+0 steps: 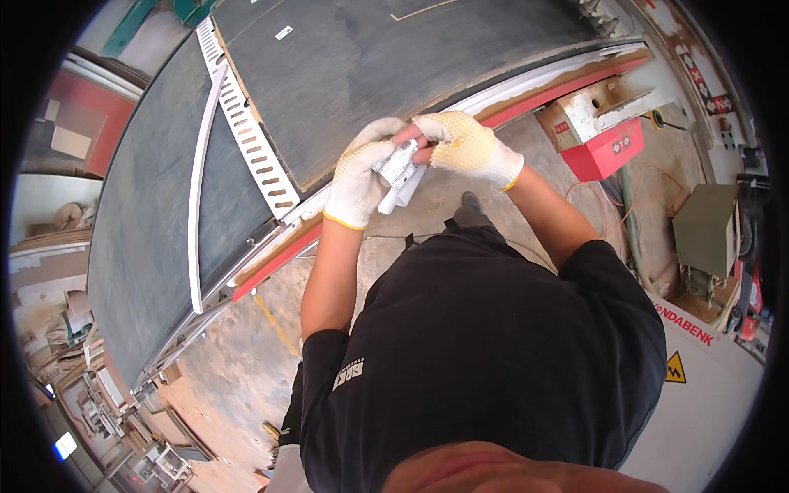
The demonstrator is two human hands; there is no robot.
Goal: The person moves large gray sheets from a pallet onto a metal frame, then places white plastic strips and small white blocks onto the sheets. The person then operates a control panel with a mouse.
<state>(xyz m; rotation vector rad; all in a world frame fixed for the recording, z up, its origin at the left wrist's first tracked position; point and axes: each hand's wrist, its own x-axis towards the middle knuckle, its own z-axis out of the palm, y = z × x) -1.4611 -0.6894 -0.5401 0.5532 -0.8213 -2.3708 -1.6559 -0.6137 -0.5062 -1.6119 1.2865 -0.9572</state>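
Note:
Both my hands wear white knit work gloves with yellow dots. My left hand grips a small sheet of printed labels, whose white backing hangs down below. At the sheet's upper right edge, the bare fingertips of my right hand touch or pinch it; the exact grip is partly hidden. Beyond the hands lies a large dark panel on a machine table, with a small white label stuck on it.
A slotted white metal strip crosses the dark table surface, with a narrow pale strip beside it. A red-and-white machine block juts out at the right. Hoses lie on the concrete floor, and a white cabinet stands at the lower right.

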